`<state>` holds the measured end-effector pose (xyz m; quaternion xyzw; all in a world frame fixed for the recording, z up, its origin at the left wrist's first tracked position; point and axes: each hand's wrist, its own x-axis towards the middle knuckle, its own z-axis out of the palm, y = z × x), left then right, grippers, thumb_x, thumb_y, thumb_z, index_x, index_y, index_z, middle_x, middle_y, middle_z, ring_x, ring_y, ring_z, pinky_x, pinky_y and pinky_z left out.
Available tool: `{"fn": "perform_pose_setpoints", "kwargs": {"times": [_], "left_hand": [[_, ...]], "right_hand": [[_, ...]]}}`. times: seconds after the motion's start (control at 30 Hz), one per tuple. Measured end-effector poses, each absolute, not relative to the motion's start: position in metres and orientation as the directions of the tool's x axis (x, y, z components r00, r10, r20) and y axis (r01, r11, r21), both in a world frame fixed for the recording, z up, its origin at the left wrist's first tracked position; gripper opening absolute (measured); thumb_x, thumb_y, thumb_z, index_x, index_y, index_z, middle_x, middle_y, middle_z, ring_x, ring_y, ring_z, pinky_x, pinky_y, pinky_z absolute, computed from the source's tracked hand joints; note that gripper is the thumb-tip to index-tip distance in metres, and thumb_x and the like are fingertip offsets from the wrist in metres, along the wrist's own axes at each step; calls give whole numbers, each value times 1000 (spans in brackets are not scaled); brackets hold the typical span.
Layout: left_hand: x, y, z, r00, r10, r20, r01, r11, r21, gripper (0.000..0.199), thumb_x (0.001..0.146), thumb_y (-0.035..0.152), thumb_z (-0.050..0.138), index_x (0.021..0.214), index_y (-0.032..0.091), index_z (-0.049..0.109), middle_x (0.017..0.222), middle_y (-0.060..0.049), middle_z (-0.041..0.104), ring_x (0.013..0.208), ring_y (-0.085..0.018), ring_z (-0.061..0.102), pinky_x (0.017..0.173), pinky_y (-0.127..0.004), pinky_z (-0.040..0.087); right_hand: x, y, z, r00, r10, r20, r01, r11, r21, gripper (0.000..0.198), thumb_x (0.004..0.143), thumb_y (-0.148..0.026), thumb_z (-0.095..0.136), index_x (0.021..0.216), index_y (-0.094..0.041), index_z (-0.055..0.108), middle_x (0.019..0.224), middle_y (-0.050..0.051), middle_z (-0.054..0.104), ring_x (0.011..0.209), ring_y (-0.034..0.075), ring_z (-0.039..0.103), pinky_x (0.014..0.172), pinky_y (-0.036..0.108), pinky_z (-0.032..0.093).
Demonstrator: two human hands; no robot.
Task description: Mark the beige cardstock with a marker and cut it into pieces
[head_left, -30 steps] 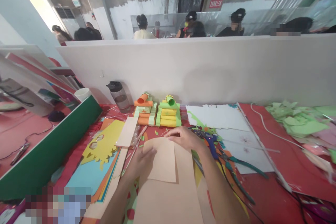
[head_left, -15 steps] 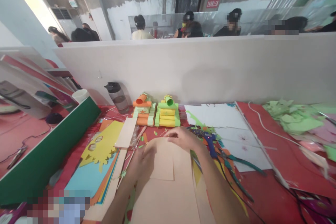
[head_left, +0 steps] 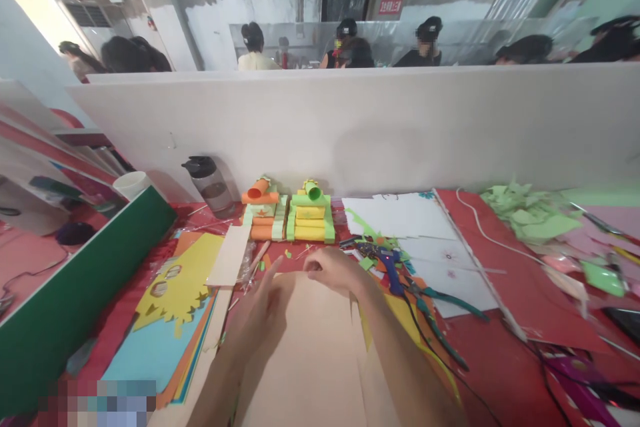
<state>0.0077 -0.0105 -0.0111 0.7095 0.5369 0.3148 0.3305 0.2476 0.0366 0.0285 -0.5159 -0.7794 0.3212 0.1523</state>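
Green board (head_left: pixel 90 300) stands on edge at the far left of the red desk (head_left: pixel 500 373), with a white cup (head_left: pixel 133 185) behind its far end. Just right of it lie a light blue sheet (head_left: pixel 140 347) and, over that, a yellow cut-out (head_left: pixel 175 280) with two holes through it. A dark-lidded bottle (head_left: pixel 207 188) stands upright near the white partition (head_left: pixel 440 133), and a pale card (head_left: pixel 227 257) lies nearer. Next comes the person's left hand (head_left: pixel 257 307), fingers stretched forward and thumb apart, at the left side of a large peach sheet (head_left: pixel 310 360); whether it grips the paper I cannot tell from where I stand. The sheet lies in the middle, between the person's forearms. Beyond it, an orange paper model (head_left: pixel 263 217) and a yellow-and-green paper model (head_left: pixel 311 217) sit side by side. The right hand (head_left: pixel 330 270) is half curled at the sheet's far edge, its fingertips tucked in, so its hold is hidden from me. To its right are a blue glue gun (head_left: pixel 393 270), teal-handled pliers (head_left: pixel 455 302), white sheets (head_left: pixel 417 215), a red board (head_left: pixel 520 300) and crumpled light-green paper (head_left: pixel 525 215).
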Motion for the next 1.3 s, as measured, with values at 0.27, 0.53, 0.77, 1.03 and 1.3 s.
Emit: {"fn": "perform_pose_setpoints", "kwargs": {"times": [0.27,0.53,0.77,1.03,1.3], "left_hand": [[-1,-7,-16,462,886,34,737,-405,541,56,96,17,37,148,38,45,114,-8,64,87,-21,64,64,-25,44],[1,-8,-9,540,840,-44,792,-491,362,78,89,1,35,153,46,30,106,-4,60,86,-17,62,63,-22,40],[3,-9,-2,569,822,-39,767,-513,384,54,93,8,38,136,34,57,105,-6,60,87,-18,62,66,-24,41],[9,-14,5,523,852,-37,793,-470,387,48,93,8,40,132,30,57,102,-5,61,87,-18,63,69,-25,43],[6,-12,-6,538,839,75,744,-515,426,40,92,9,44,125,24,62,100,-6,62,85,-19,63,62,-26,38]], "right_hand": [[231,32,27,-400,911,-98,819,307,-485,17,79,-12,59,79,-22,73,80,3,75,77,18,66,62,26,33],[222,26,30,-378,920,-105,853,302,-425,19,81,-9,58,79,-22,72,80,2,74,81,17,65,65,26,32],[244,20,43,-303,950,-71,887,254,-385,15,85,-14,61,96,-23,68,92,1,73,85,17,65,67,25,33],[292,-17,34,-36,999,-37,988,30,-154,4,91,-18,59,91,-22,61,92,2,71,83,17,66,63,25,33],[263,1,16,-66,997,-31,998,66,-14,24,92,-3,47,103,-19,59,97,9,70,89,23,67,66,29,37]]}}
